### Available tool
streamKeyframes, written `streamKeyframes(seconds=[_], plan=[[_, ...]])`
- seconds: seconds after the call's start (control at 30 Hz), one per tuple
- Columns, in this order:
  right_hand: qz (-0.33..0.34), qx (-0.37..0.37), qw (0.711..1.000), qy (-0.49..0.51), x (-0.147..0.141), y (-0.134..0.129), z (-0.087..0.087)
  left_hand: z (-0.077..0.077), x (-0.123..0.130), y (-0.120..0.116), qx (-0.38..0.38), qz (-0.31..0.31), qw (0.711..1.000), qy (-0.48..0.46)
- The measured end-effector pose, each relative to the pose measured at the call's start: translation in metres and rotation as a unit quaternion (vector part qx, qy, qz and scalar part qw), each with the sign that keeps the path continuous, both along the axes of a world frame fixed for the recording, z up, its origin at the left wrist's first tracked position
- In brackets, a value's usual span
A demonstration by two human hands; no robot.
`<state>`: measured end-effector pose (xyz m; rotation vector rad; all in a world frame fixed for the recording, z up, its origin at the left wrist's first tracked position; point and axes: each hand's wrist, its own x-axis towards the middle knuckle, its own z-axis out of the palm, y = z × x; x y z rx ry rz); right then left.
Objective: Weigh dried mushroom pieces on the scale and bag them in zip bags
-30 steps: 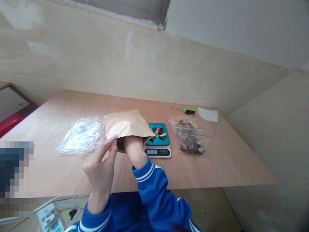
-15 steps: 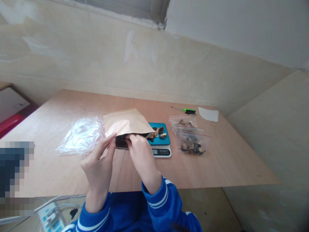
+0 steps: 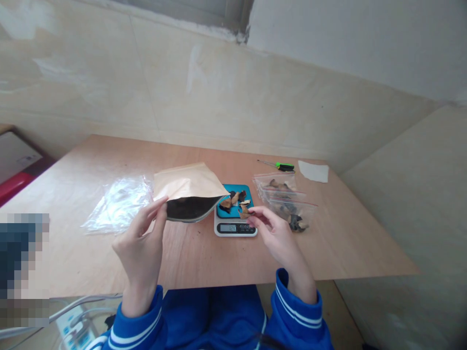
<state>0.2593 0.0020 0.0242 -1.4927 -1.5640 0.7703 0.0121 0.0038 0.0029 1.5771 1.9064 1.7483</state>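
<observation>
My left hand [image 3: 144, 243] pinches the left corner of a brown paper bag [image 3: 188, 182], whose dark mouth gapes toward me. Between the fingertips of my right hand [image 3: 275, 231] is a brown dried piece [image 3: 244, 211], at the front right of the scale's blue plate. The white scale [image 3: 219, 232] has a lit display, too small to read surely. Several dried pieces [image 3: 235, 198] lie on its blue plate. The bag's right tip reaches the plate's left edge.
Clear plastic bags [image 3: 118, 204] lie on the left of the table [image 3: 204, 262]. To the right are zip bags with dried pieces [image 3: 299, 206], a green-handled screwdriver [image 3: 284, 166] and a white paper scrap [image 3: 314, 171]. A power strip [image 3: 76, 325] is below left.
My right hand has come out of the paper bag and moved right to the scale, now with a dried piece in its fingers. The bag's mouth shows wider; my left hand still holds its corner.
</observation>
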Motion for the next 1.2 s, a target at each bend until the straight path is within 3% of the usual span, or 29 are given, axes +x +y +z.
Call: streamKeyframes(seconds=[0.1, 0.2, 0.53, 0.73, 0.93, 1.2], plan=[[-0.059, -0.015, 0.996, -0.062, 0.016, 0.011, -0.024, -0.001, 0.000, 0.000, 0.001, -0.010, 1.000, 0.002], [-0.073, -0.003, 0.988, -0.134, 0.015, 0.022, -0.042, -0.001, 0.001, -0.001, 0.002, -0.015, 1.000, 0.002], [-0.075, 0.010, 0.943, -0.324, -0.006, 0.030, -0.056, 0.000, 0.000, -0.001, -0.005, -0.020, 1.000, -0.010], [-0.053, 0.026, 0.953, -0.296, 0.000, 0.024, -0.063, 0.000, 0.000, -0.001, 0.003, -0.018, 1.000, 0.001], [-0.042, 0.042, 0.969, -0.241, -0.003, 0.020, -0.056, 0.001, 0.001, -0.001, 0.004, -0.021, 1.000, -0.008], [-0.050, 0.022, 0.967, -0.250, -0.003, 0.020, -0.060, 0.001, 0.001, 0.000, 0.000, -0.019, 1.000, -0.012]])
